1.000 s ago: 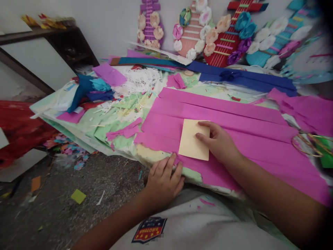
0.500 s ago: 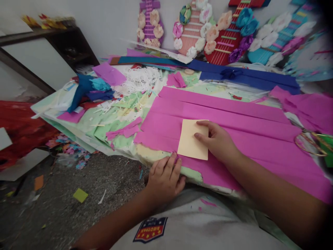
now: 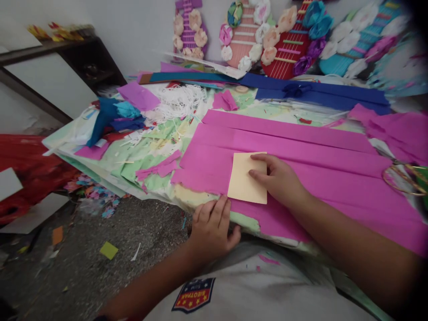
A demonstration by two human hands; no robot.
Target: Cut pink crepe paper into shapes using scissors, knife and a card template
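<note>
A cream rectangular piece of paper (image 3: 244, 185) lies flat on a large pink crepe paper sheet (image 3: 317, 178). My right hand (image 3: 282, 180) grips the cream piece at its right side, thumb and index finger on its face, the other fingers partly hidden beneath the hand. At the table's front edge rests my left hand (image 3: 212, 225), fingers stretched out and fingertips touching the pink sheet's border just below the cream piece's lower left corner. It holds nothing that I can see. Gold-handled scissors (image 3: 401, 179) lie on the sheet's right end.
Torn pink scraps (image 3: 160, 167), white string (image 3: 183, 100) and blue crepe paper (image 3: 321, 96) lie about the table. Flower-decorated paper guitars (image 3: 287, 44) lean against the wall. A dark shelf (image 3: 90, 62) stands at left; paper bits litter the floor (image 3: 150, 236).
The view has shifted slightly. The left hand has moved slightly, its thumb standing a little farther from the fingers. The right hand's hold on the cream paper looks the same.
</note>
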